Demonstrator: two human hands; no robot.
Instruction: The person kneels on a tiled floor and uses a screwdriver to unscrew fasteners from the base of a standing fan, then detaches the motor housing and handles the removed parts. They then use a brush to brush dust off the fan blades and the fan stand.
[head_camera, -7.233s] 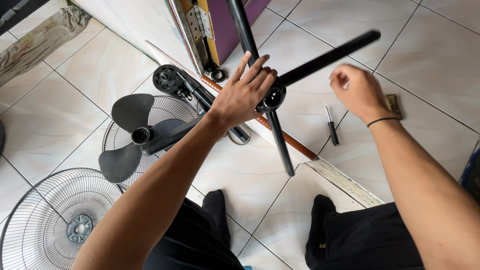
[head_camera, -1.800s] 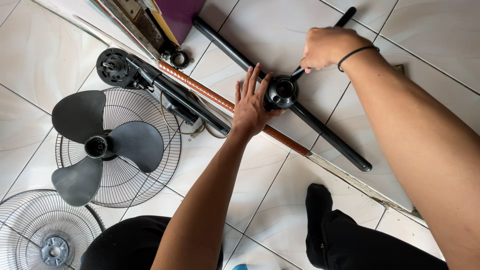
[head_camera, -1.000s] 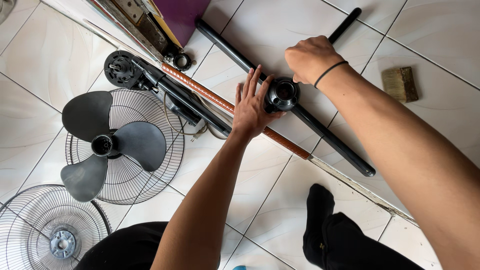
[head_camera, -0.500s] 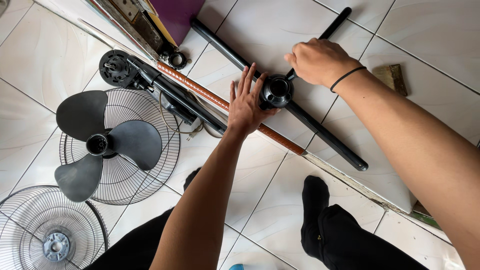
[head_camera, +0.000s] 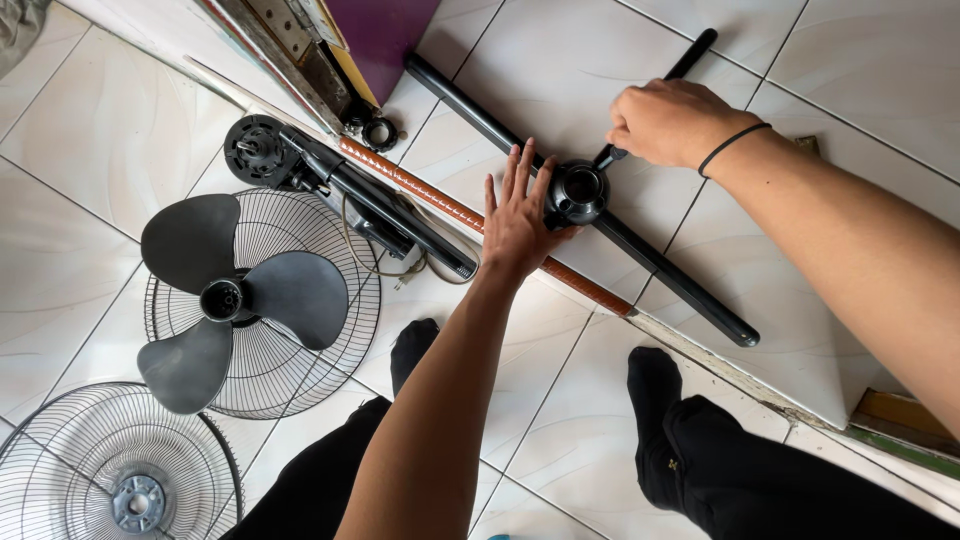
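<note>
Your left hand (head_camera: 520, 215) stays flat with fingers spread, pressing beside the black hub (head_camera: 577, 190) of the cross-shaped fan base (head_camera: 670, 285) in the upper centre. Your right hand (head_camera: 665, 122) remains clenched around a thin black tool (head_camera: 690, 65) at the hub, now a little more to the right than before. The fan blade (head_camera: 240, 298) lies at left on a wire grille (head_camera: 330, 350).

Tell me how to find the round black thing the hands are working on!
Start at the long black bar lying slantwise across the white floor tiles. Halfway along it sits the round black hub, between the left hand and the right hand. Unlike the fan blade, it is small and cup-shaped.
</note>
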